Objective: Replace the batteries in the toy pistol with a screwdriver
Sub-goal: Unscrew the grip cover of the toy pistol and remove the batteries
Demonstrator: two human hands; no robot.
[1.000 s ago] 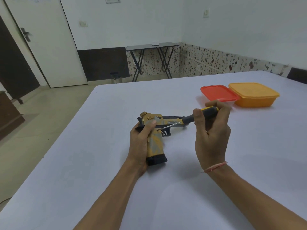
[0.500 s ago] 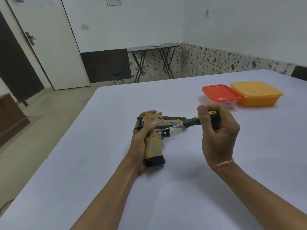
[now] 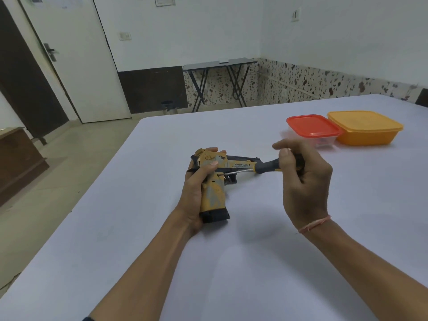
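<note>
A yellow and black toy pistol [image 3: 214, 193] lies on its side on the white table [image 3: 231, 262], barrel pointing right, grip toward me. My left hand [image 3: 196, 188] grips it around the grip and rear, thumb on top. My right hand [image 3: 301, 179] holds the black and yellow handle of a screwdriver [image 3: 266, 167]. Its thin metal shaft runs left, and the tip touches the pistol's side just above the grip, near my left thumb. Much of the handle is hidden inside my right fist.
A clear box with a red lid [image 3: 313, 129] and an orange lidded box [image 3: 364, 127] stand side by side at the far right of the table. The table's left edge drops to the floor. A folding table [image 3: 220, 66] stands against the far wall.
My right hand has shifted its hold round the screwdriver handle, with the index finger now raised off it. The tip stays on the pistol. My left hand keeps its hold.
</note>
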